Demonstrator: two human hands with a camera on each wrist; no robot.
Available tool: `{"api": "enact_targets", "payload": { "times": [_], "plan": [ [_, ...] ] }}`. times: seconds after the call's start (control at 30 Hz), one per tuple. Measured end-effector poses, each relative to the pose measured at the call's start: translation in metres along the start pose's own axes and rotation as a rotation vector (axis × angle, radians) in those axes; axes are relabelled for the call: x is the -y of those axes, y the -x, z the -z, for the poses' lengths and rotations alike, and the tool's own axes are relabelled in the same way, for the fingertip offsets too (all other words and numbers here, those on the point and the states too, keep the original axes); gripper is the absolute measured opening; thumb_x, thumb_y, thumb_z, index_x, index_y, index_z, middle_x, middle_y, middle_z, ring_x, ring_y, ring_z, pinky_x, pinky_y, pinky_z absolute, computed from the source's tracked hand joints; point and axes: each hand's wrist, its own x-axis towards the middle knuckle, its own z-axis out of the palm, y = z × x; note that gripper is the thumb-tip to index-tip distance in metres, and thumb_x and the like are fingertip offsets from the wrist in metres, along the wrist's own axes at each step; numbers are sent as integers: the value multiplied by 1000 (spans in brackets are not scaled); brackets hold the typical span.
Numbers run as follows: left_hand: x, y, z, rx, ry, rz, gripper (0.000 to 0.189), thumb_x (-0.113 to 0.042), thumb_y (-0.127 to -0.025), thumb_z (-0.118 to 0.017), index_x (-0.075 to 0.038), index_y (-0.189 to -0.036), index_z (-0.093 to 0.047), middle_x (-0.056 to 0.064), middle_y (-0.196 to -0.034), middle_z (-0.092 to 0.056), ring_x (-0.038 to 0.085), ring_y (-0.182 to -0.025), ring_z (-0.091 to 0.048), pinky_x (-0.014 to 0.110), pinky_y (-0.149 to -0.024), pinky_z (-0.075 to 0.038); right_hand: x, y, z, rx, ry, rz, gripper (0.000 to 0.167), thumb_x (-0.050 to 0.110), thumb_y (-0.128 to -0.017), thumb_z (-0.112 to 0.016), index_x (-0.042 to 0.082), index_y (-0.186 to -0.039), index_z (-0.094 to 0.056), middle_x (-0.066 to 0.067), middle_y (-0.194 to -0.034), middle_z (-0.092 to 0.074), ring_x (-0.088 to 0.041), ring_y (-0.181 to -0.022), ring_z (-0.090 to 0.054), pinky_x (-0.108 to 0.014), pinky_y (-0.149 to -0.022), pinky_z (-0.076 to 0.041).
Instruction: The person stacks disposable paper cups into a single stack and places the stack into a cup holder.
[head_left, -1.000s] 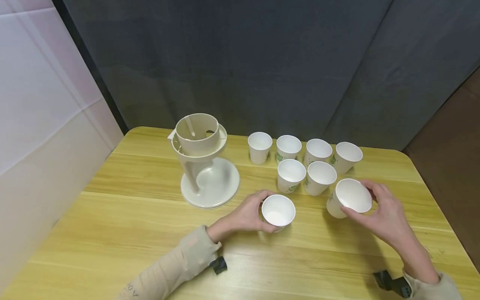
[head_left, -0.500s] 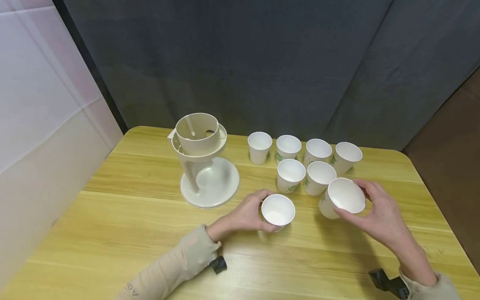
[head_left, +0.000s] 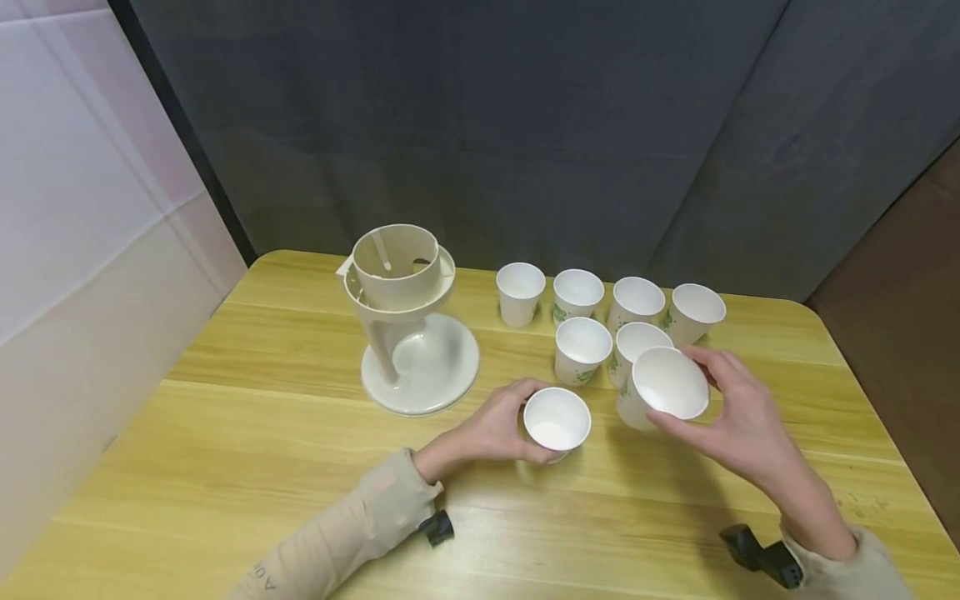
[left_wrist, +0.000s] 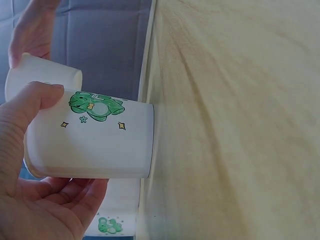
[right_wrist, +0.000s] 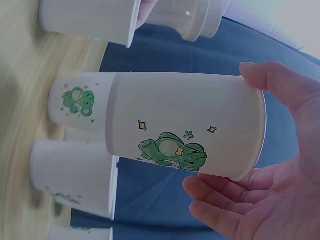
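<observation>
Nearest is the wooden table (head_left: 247, 475), with a left sleeve (head_left: 360, 521) at seven to eight o'clock, reading the clock from the left cup with twelve facing away from the person. The left hand (head_left: 495, 427) curls thumb and fingers round the side of that left cup (head_left: 557, 421), upright with its base seemingly on the wood. Between two and three o'clock, the right hand (head_left: 750, 429) pinches the right cup (head_left: 670, 385) near its rim, thumb on one side and fingers on the other; that cup is lifted and slightly tilted.

Both look like thin paper: probably very light, smooth, with walls that would buckle under a hard squeeze. Just below the rolled rim should be the stiffest place for a light thumb-and-finger hold.

Farther off, two front cups (head_left: 582, 354) stand between twelve and two o'clock, one partly hidden by the right cup. A plastic stand (head_left: 407, 315) is at ten o'clock. Beyond, four back cups (head_left: 521, 287) line up from between eleven and twelve to two o'clock, before a dark cloth (head_left: 465, 125).
</observation>
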Motion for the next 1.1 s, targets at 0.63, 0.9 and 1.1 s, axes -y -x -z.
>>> {"api": "enact_targets", "payload": {
  "times": [0.63,0.9,1.1],
  "plan": [
    [-1,0,0,-5,-7,-22,68,-19,-62,-84,1,-119,-54,10,-110,-61,20,-98,-57,27,-85,-47,34,-24,-14,55,-136,149,69,15,-56,-88,5,-116,-58,-3,-104,-58,-12,-93,-51,-13,-81,-41],
    [1,0,-1,-16,-25,-43,67,-19,-61,-85,0,-118,-54,8,-106,-61,18,-95,-58,25,-84,-47,41,-27,-26,97,-195,185,68,19,-56,-89,3,-114,-57,-1,-104,-59,-11,-91,-52,-18,-75,-45],
    [0,0,0,-11,-21,-49,67,-19,-62,-85,1,-118,-53,9,-107,-60,19,-95,-57,24,-83,-48,44,-25,-35,135,-210,177,68,21,-58,-88,3,-115,-56,-1,-104,-59,-12,-92,-55,-23,-77,-49]
  ]
}}
